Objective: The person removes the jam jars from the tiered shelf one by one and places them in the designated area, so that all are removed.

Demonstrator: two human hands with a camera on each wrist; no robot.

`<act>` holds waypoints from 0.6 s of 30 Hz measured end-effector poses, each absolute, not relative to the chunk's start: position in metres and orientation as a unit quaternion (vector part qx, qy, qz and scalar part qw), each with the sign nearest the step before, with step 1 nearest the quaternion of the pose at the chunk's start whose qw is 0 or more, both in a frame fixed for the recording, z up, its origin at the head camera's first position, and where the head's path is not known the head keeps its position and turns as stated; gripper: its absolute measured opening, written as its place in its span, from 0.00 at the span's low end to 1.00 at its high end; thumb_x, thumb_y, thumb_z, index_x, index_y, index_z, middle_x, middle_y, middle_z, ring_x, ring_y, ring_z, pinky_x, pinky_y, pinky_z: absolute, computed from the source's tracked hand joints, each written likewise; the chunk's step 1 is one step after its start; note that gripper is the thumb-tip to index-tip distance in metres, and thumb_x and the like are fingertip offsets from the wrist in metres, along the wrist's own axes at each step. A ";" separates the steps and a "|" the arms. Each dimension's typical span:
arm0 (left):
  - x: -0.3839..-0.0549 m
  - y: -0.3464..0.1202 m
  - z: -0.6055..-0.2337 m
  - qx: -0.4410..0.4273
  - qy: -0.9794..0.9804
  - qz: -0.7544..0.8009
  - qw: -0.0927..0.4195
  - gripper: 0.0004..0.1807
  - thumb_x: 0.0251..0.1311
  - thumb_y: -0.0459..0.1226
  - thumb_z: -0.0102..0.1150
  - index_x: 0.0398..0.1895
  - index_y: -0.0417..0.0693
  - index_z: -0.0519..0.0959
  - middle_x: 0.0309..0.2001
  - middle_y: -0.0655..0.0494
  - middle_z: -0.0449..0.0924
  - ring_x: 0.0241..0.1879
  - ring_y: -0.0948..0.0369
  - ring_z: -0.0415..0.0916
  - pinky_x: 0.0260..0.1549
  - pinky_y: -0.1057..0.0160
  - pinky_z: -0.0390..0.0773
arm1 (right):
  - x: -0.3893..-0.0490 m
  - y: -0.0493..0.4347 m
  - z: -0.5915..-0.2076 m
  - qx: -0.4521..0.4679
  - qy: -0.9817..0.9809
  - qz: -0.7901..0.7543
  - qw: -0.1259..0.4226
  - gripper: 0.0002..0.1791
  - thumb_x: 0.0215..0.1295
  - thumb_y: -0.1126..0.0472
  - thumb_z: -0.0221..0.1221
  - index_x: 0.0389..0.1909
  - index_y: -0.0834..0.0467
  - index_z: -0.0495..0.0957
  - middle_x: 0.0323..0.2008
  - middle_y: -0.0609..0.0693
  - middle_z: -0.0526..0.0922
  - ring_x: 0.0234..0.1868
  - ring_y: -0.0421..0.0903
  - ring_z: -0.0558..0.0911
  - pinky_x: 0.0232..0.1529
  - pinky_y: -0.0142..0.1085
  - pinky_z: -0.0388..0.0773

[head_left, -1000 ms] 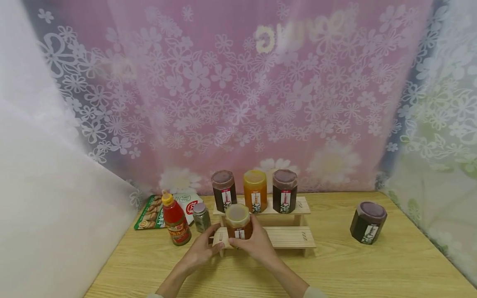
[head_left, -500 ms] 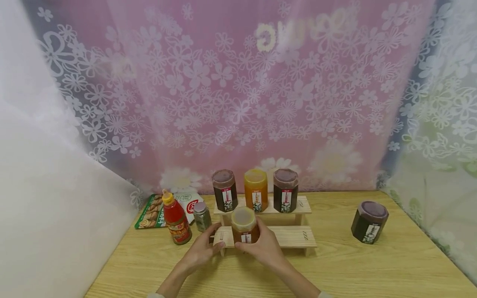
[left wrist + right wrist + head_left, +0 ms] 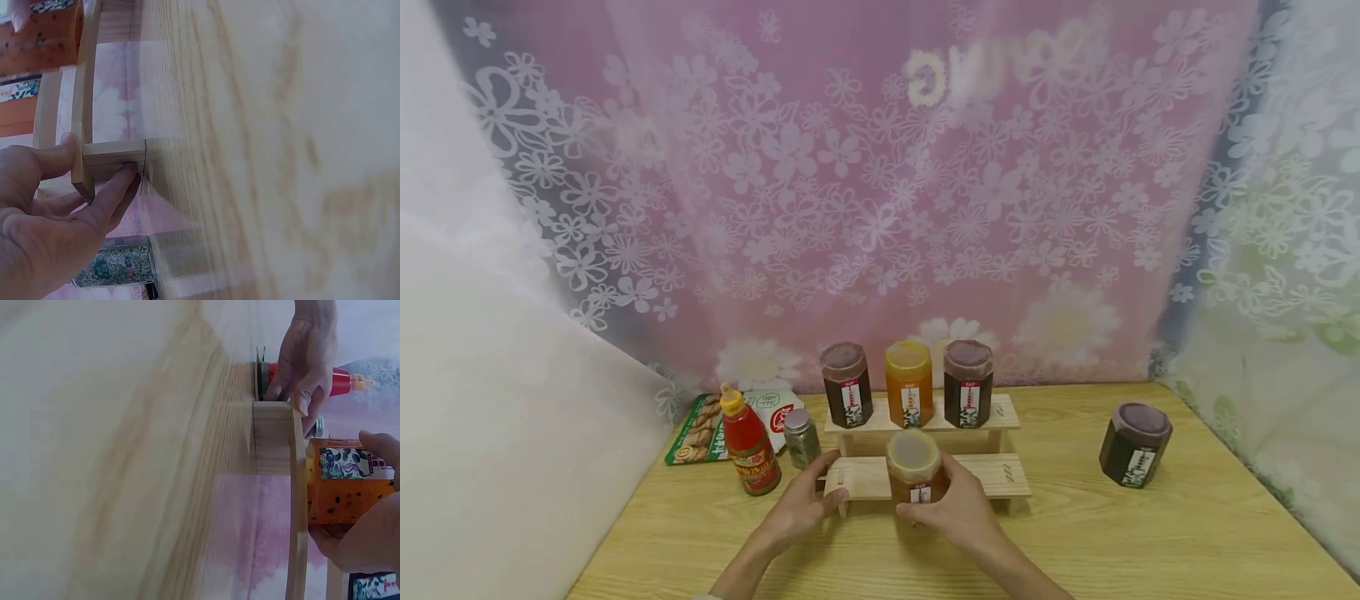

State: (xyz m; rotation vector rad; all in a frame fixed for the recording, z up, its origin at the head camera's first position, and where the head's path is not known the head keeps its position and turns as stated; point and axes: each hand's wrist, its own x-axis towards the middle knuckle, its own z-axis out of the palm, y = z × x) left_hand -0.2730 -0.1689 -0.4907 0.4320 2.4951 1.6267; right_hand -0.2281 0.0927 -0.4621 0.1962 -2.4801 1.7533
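Note:
My right hand (image 3: 958, 504) holds an orange-brown jar (image 3: 350, 481) with a pale lid and dark specks inside, thumb on one side and fingers round the other. The jar stands upright at the middle of the lower step of a two-step wooden rack (image 3: 861, 477); its base is at the board, and I cannot tell whether it bears on it. My left hand (image 3: 801, 502) grips the rack's left end, thumb on the board (image 3: 86, 112) and fingers beneath by the leg. On the upper step stand a dark jar (image 3: 846, 387), a yellow-orange jar (image 3: 909, 387) and another dark jar (image 3: 967, 387).
Left of the rack are a small spice jar (image 3: 802, 442), a red sauce bottle (image 3: 750, 446) with a yellow cap and a green-and-white packet (image 3: 700, 433) lying behind. A further dark jar (image 3: 1135, 446) stands far right on the wooden table (image 3: 1067, 517). A floral curtain hangs behind.
My right hand has slid the orange-brown jar to the right along the lower step and slightly toward me. The left hand keeps its grip on the rack's end.

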 end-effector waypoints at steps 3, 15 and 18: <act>-0.273 -0.169 -0.490 0.141 0.829 0.537 0.066 0.37 0.71 0.34 0.64 0.78 0.33 0.60 0.67 0.29 0.70 0.63 0.36 0.74 0.57 0.42 0.79 | -0.224 0.102 -0.460 0.053 -0.816 0.573 0.056 0.43 0.43 0.58 0.84 0.64 0.60 0.77 0.52 0.52 0.86 0.58 0.52 0.82 0.63 0.57 0.75; -0.271 -0.168 -0.491 0.136 0.828 0.540 0.068 0.37 0.71 0.33 0.63 0.78 0.32 0.59 0.67 0.29 0.70 0.63 0.35 0.74 0.57 0.43 0.79 | -0.218 0.142 -0.454 0.023 -0.816 0.575 0.058 0.47 0.46 0.60 0.83 0.69 0.62 0.74 0.56 0.55 0.84 0.59 0.53 0.83 0.60 0.53 0.79; -0.272 -0.168 -0.491 0.139 0.827 0.542 0.065 0.37 0.71 0.33 0.63 0.78 0.32 0.59 0.66 0.29 0.70 0.63 0.36 0.74 0.56 0.43 0.80 | -0.217 0.153 -0.450 0.021 -0.823 0.565 0.054 0.52 0.47 0.59 0.83 0.73 0.65 0.68 0.59 0.59 0.83 0.60 0.56 0.82 0.60 0.53 0.80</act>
